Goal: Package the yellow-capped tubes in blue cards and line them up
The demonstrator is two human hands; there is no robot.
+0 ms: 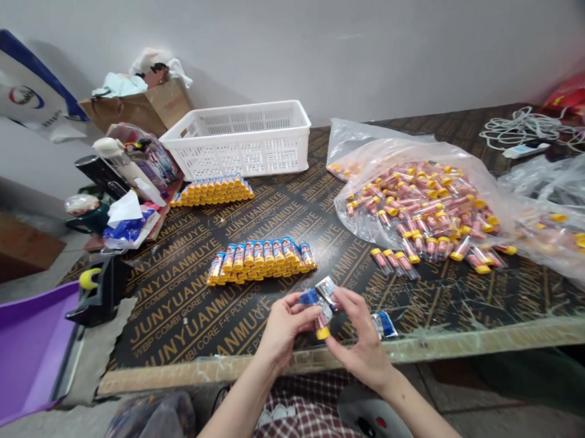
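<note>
Near the front edge of the table, my left hand (284, 326) is closed on a small clear tube (321, 322) with pink contents and a yellow cap pointing down toward me. A blue piece of wrapper (309, 297) shows at its fingertips. My right hand (362, 339) pinches a silvery printed label (326, 287) beside the tube, its thumb close to the yellow cap. Just right of this hand lies a stack of blue labels (384, 325), partly covered by it. Beyond my hands sits a stacked row of blue-labelled tubes (260, 256) with yellow caps.
A second pile of labelled tubes (215, 190) lies before a white plastic basket (237, 149). Unlabelled tubes (422, 203) spill from a clear plastic bag (473, 156) on the right. At left stand a tape dispenser (100, 292) and bottles (118, 164); a white cable (527, 129) lies back right.
</note>
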